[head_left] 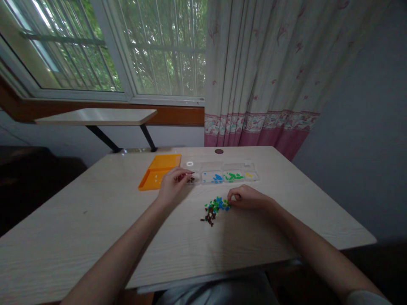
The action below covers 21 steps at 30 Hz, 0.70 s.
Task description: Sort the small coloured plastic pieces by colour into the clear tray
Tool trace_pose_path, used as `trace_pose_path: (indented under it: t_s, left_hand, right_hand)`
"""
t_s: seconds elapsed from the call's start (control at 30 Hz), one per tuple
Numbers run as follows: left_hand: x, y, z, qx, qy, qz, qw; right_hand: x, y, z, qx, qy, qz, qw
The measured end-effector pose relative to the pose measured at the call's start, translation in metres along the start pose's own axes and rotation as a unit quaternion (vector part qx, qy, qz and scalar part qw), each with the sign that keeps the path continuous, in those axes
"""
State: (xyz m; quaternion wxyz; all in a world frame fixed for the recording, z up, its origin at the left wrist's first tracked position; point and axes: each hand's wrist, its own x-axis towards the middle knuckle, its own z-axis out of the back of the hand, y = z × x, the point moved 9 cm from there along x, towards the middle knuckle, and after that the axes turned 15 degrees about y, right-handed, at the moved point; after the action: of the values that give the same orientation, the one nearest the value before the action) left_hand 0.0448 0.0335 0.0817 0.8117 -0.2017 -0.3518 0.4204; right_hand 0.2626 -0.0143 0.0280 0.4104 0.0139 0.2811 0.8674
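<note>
A loose pile of small brown, green, blue and yellow pieces (218,205) is spread on the pale wood-grain tabletop (79,228), the brown ones gathered mostly towards its seven o'clock side. Taking that pile as the clock's centre, a clear plastic compartment box (208,178) is set at twelve o'clock, its transparent lid (211,166) laid open on the far side. Four compartments are seen to be sorted by colour: from the nine o'clock end, brown pieces (191,180), blue pieces (217,178), green pieces (233,177) and a few yellow pieces (249,175).

The left hand (174,181) is held at ten o'clock, beside the brown compartment; its thumb and forefinger are pinched nearly together, and a small dark brown piece (192,173) is gripped at their tips. The right hand (249,197) is placed at three o'clock, with its thumb and forefinger curled close together at the edge of the pile; whether anything is held there cannot be told.

Beyond the left hand, at ten o'clock, an orange plastic tray (165,161) is partly covered by that hand, and a few whitish pieces (156,177) are contained in it.
</note>
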Motion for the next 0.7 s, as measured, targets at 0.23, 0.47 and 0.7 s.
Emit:
trace_pose_path:
  t_s: [0.23,0.47,0.7]
  left_hand:
    - [0.001,0.048,-0.001,0.156,0.042,0.110,0.981]
    - [0.000,0.033,-0.006,0.186,0.053,0.074,0.978]
    - [-0.016,-0.052,-0.056,0.107,0.181,-0.132,0.969]
  right_hand:
    - [0.001,0.000,-0.001,0.013,0.004,-0.007,1.000]
    - [0.003,-0.008,-0.002,0.115,-0.028,0.001,0.993]
    - [0.019,-0.002,-0.018,0.368,-0.067,0.034,0.927]
